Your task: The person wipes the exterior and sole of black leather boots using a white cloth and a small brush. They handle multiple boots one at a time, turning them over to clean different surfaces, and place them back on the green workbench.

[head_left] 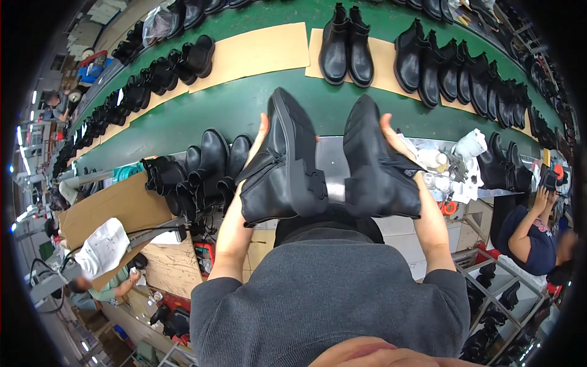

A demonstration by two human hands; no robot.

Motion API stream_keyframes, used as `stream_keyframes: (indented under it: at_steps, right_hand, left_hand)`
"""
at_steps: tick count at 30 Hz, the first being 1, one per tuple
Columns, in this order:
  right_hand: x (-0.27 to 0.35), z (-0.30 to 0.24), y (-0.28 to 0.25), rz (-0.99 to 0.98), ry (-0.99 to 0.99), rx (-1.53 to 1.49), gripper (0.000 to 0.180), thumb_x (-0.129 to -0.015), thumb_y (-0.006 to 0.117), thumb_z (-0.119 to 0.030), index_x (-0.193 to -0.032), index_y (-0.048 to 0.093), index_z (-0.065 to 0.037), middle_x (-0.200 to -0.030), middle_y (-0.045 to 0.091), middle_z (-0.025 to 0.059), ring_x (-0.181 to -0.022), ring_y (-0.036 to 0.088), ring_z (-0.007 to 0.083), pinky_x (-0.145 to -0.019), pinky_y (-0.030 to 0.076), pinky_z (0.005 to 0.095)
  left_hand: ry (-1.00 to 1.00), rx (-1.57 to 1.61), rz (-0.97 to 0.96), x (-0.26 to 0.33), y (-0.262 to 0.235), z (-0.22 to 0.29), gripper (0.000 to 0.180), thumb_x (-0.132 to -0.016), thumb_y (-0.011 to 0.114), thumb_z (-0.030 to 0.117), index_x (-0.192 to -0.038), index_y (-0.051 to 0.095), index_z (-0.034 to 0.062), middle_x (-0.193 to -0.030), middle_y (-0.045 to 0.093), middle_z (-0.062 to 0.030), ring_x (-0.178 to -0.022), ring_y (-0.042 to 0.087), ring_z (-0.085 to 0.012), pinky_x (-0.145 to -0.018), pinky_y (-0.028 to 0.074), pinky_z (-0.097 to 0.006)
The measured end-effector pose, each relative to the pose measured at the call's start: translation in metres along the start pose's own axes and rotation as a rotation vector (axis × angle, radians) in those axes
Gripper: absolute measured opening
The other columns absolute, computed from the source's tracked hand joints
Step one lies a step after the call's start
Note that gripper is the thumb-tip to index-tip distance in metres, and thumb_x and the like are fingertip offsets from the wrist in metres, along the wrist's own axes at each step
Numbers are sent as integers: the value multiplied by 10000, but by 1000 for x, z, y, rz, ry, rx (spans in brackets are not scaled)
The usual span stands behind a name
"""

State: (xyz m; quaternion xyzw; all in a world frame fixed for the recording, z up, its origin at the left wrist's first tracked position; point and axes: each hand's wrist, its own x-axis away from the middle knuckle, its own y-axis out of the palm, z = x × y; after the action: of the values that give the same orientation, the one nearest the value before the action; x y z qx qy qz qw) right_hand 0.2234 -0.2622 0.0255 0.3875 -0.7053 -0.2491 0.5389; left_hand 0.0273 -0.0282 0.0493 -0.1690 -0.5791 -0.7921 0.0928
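holding one boot (pixel 290 165) (pixel 376 165) inward of each grip (pixel 260 136) (pixel 392 136), seemingly palmed

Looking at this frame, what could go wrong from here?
The left hand and right hand hold the left-hand boot and right-hand boot close together, so they might bump and scuff. The right hand could brush the white containers crowded beside it. The left-hand boot might knock the standing boots nearby.
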Motion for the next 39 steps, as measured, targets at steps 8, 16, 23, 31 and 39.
stream_keyframes:
  at_steps: [8, 16, 23, 31, 39]
  right_hand:
    - [-115, 60, -32, 736, -18, 1496, 1099, -731, 588, -719, -1383, 305, 119, -1345, 424, 356, -1300, 411, 410, -1076, 349, 423]
    - [38, 22, -73, 142, -804, 544, 339, -869, 554, -140, -1185, 587, -23, -1080, 638, 135, -907, 664, 201, -556, 561, 287]
    - [310, -191, -286, 1872, -689, 1811, 549, -670, 691, -159, -1178, 574, 13, -1081, 627, 260, -1046, 595, 391, -939, 454, 441]
    - [329, -198, -430, 1841, 131, 1843, 524, -730, 779, -170, -1212, 592, -88, -1230, 575, 202, -1173, 522, 358, -943, 468, 460]
    - [364, -262, -357, 2078, 188, 1974, 278, -758, 683, -184, -1005, 655, -61, -1091, 596, 188, -984, 614, 357, -798, 531, 485]
  left_hand:
    - [170, -1795, 635, -95, -126, -10, 1030, -724, 707, 600, -1410, 323, -65, -1331, 459, -340, -1242, 478, -413, -1047, 376, -428]
    - [664, -1713, 860, -9, -39, -66, 426, -874, 671, 175, -1180, 550, -97, -1150, 611, -208, -1071, 604, -238, -847, 499, -312]
    - [-30, -2085, 813, -24, -16, -114, 609, -676, 776, 419, -920, 595, -109, -893, 651, -296, -882, 638, -443, -764, 517, -470]
    - [30, -2026, 887, -35, -41, -68, 342, -653, 811, 229, -789, 682, -57, -778, 646, -273, -789, 645, -429, -743, 531, -465]
    - [453, -1806, 862, -79, 17, 102, 295, -631, 792, 140, -884, 720, 7, -807, 687, -214, -811, 693, -309, -736, 543, -385]
